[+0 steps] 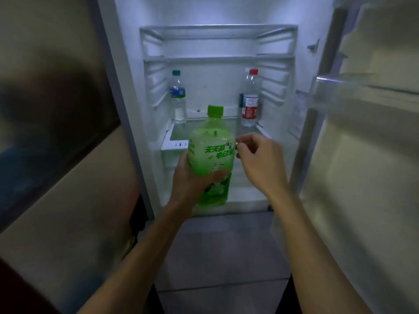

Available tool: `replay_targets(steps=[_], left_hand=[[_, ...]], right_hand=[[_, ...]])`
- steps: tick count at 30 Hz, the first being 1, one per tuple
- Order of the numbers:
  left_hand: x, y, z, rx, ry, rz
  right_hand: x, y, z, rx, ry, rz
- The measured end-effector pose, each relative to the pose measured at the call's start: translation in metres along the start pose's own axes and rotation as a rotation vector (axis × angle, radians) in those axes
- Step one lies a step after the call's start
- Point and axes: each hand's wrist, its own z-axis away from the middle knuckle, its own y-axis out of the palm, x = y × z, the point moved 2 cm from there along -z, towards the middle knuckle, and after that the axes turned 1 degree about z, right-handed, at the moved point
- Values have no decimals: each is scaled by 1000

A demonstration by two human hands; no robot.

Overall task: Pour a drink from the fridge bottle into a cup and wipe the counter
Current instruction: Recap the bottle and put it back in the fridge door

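In the middle of the frame the green bottle (209, 155) stands upright in the air in front of the open fridge (127, 87), clear of the glass shelf (179, 134) behind it. The left hand (190, 177) grasps its lower half from the left, with the thumb across the front of the label. The right hand (256, 159) is at the bottle's right edge with its fingers loosely curled and nothing in its grip; whether the fingertips touch the plastic cannot be told.

At the back of the shelf are a teal-capped bottle (178, 98) at the left corner and a red-capped bottle (250, 100) at the right corner, well apart, with bare shelf between them. The fridge's left wall edge runs down just left of the left forearm. The door (362, 155) fills the right of the frame, and its clear door bin (340, 91) juts out above the right arm. Grey floor (217, 250) lies open below, between the forearms.
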Motion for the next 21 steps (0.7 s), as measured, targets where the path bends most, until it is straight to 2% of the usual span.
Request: replay_targets(steps=[9,14,21], left_hand=[[-14,35,-125,72,128,87],[-7,42,-191,141,170,84],[11,59,-255,239,133,92]], right_hand=[[-3,28,-97,-92,-64,-69],[-15,46,-142,-121,-29,-74],[-36,73,-189,-196,-24,-19]])
